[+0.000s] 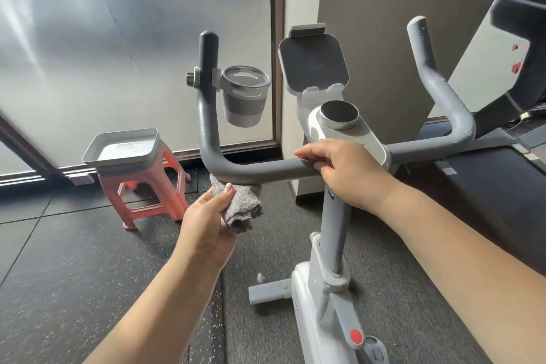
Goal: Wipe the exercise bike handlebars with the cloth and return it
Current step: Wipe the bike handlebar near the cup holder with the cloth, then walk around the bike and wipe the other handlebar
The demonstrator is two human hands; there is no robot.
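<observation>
The grey handlebars (266, 170) of the exercise bike span the middle of the view, with one upright horn at left and one at right. My left hand (206, 221) is closed on a bunched grey cloth (242, 207), which presses against the underside of the left bend of the bar. My right hand (345, 170) grips the horizontal bar just left of the white console, fingers curled over the top.
A cup holder (245, 96) is clamped to the left horn. A tablet holder (313, 63) and a round knob (339, 114) sit at the centre. A grey tray (121, 146) rests on a pink stool (147, 195) at left. A treadmill (502, 180) stands at right.
</observation>
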